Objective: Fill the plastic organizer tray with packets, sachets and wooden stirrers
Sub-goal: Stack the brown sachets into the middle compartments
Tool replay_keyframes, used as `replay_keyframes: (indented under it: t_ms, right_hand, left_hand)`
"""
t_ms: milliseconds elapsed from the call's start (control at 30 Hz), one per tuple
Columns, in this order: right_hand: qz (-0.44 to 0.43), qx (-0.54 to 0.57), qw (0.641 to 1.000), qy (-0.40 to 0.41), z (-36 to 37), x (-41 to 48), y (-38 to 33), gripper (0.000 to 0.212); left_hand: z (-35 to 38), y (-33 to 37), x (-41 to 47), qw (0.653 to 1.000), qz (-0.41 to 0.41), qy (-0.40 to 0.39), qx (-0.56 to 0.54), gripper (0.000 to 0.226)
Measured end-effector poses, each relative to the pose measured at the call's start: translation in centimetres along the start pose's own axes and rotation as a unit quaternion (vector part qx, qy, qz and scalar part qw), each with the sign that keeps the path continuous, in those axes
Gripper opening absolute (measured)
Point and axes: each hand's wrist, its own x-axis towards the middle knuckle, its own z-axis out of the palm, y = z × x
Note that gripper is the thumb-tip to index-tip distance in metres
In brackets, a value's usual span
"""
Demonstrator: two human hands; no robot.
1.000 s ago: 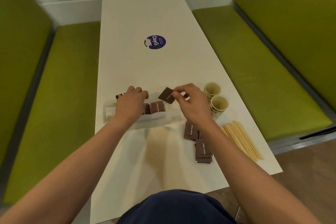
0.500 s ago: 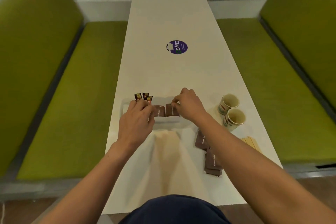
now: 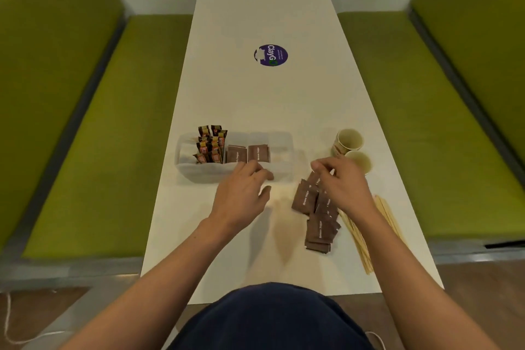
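A clear plastic organizer tray (image 3: 196, 172) stands on the white table. Its left compartments hold several upright dark stick sachets (image 3: 209, 145); the middle ones hold brown sugar packets (image 3: 247, 154). My left hand (image 3: 241, 193) rests against the tray's front wall, fingers loosely curled, holding nothing that I can see. My right hand (image 3: 342, 183) hovers over the loose pile of brown sugar packets (image 3: 315, 207), fingertips bent down onto the top of the pile. Wooden stirrers (image 3: 360, 239) lie to the right of the pile, partly under my right forearm.
Two paper cups (image 3: 350, 148) stand just beyond my right hand. A purple round sticker (image 3: 271, 55) sits mid-table. Green benches flank the table on both sides. The table's near edge runs in front of my lap.
My right hand left the tray after placing a brown packet there and moved right to the loose pile. My left hand slid right along the tray's front.
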Motion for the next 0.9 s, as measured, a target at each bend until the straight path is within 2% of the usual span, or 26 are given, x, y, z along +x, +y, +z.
replay_keyframes:
  t_ms: [133,233,333,400,500,633,833,900]
  right_hand:
    - [0.021,-0.087,0.995,-0.044,-1.1,-3.2,2.9,0.02]
    - [0.041,-0.134,0.987,-0.085,-1.0,-5.0,4.2,0.023]
    - [0.037,-0.17,0.979,-0.102,-0.7,-6.2,4.8,0.049]
    - [0.033,-0.214,0.969,-0.122,-0.4,-6.4,5.0,0.065]
    - [0.018,-0.26,0.956,-0.132,-0.2,-6.4,5.1,0.068]
    - [-0.003,-0.241,0.961,-0.136,0.1,-5.8,5.5,0.053]
    - [0.002,-0.17,0.975,-0.146,-0.1,-5.0,5.1,0.065]
    - [0.004,-0.135,0.98,-0.147,-0.3,-4.8,5.0,0.056]
  left_hand:
    - [2.6,3.1,0.0,0.996,-0.012,-0.078,-0.048,0.031]
    - [5.1,4.7,0.3,0.986,-0.077,-0.099,-0.109,0.04]
    - [7.1,5.5,0.9,0.967,-0.165,-0.085,-0.172,0.051]
    - [7.8,5.9,1.2,0.96,-0.194,-0.07,-0.191,0.054]
    - [8.0,6.2,1.5,0.958,-0.202,-0.059,-0.194,0.043]
    - [8.0,5.9,1.4,0.949,-0.205,-0.048,-0.233,0.028]
    - [7.5,5.0,-0.1,0.956,-0.175,0.004,-0.234,0.029]
    - [7.2,4.9,-0.5,0.96,-0.17,0.004,-0.222,0.026]
